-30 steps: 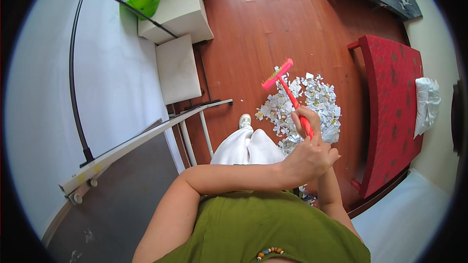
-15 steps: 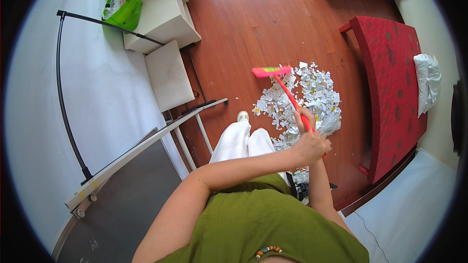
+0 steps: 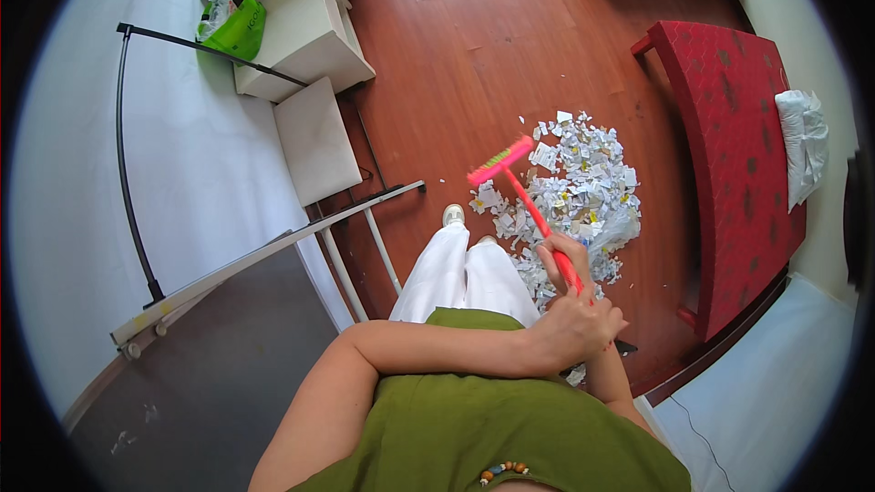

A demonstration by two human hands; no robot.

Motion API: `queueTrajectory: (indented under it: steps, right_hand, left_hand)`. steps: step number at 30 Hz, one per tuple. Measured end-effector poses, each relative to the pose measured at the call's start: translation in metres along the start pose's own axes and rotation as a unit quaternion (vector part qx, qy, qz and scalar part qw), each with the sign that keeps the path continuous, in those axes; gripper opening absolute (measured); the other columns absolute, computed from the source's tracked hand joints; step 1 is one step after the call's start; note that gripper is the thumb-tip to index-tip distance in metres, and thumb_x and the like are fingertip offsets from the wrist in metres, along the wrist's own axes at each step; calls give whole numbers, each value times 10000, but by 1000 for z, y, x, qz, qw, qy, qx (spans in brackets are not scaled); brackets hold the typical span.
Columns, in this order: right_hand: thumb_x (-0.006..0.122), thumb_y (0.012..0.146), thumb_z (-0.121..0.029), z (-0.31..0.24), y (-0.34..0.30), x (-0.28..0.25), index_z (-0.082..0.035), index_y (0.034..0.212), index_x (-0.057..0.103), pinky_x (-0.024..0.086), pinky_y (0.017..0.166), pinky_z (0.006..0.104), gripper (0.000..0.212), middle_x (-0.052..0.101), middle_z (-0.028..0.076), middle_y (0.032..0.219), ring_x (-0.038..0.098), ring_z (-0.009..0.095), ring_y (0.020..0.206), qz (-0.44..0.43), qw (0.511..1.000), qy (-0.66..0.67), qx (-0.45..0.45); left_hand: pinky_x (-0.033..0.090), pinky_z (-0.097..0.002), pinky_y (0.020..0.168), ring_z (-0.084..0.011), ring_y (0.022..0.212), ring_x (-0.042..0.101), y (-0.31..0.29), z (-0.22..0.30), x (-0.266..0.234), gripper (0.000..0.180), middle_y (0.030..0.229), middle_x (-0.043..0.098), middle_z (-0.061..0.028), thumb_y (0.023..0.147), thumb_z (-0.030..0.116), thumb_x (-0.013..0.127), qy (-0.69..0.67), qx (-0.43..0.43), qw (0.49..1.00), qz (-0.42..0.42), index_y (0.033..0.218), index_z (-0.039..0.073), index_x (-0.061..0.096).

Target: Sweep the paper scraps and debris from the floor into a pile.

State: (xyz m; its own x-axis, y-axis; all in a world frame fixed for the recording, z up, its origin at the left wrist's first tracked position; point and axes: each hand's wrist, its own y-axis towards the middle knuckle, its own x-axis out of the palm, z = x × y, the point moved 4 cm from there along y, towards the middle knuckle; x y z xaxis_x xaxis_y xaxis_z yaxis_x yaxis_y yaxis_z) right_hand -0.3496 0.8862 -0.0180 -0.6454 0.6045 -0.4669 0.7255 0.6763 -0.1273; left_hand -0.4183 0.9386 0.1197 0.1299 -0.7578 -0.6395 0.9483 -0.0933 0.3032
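Observation:
A pink broom (image 3: 526,200) with yellow-green bristles is gripped by both my hands, its head slanting at the left edge of a heap of torn white paper scraps (image 3: 592,159). My left hand (image 3: 576,333), on the arm that crosses my body, is wrapped round the handle near its end. Farther along the handle, toward the head, is my right hand (image 3: 562,261), also closed on it. A clear plastic bag (image 3: 616,228) lies among the scraps at the heap's right side. Whether the bristles touch the floor, I cannot tell.
A red patterned table (image 3: 734,164) with a white bundle (image 3: 802,150) stands to the right. On the left are a white-topped chair (image 3: 314,141), a pale cabinet (image 3: 305,32) bearing a green bag (image 3: 235,27), and a metal-framed board (image 3: 228,355). Reddish wooden floor (image 3: 456,64) stretches ahead.
The broom head has come nearer to me and turned from almost level to slanted. Both hands have drawn back toward my body with the handle. A few scraps beside the head have shifted.

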Motion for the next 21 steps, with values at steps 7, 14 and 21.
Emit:
queueTrajectory:
  steps: [7, 14, 21]
  right_hand:
    - [695, 848, -45, 49, 13, 53, -7, 751, 550, 430, 576, 388, 178, 565, 135, 716, 545, 325, 612, -112, 990, 25, -81]
    - [678, 846, -60, 24, -25, 11, -30, 747, 564, 444, 559, 394, 154, 560, 137, 669, 572, 336, 593, -46, 996, -19, -68]
    - [655, 880, -74, 69, 54, -14, -20, 764, 547, 431, 583, 393, 167, 558, 138, 710, 557, 301, 623, 180, 981, 43, -59]
  left_hand:
    - [545, -370, 637, -286, 789, 648, -34, -44, 52, 214, 830, 637, -133, 907, 205, 649, 76, -61, 994, -56, 844, 1, 643]
    - [521, -369, 549, -247, 718, 640, -21, -1, 10, 153, 764, 575, -87, 855, 134, 688, -56, -36, 997, 31, 772, 59, 583]
    - [523, -397, 580, -255, 772, 647, 39, -49, 35, 166, 789, 588, -93, 807, 115, 701, -17, 40, 999, 5, 740, 63, 558]
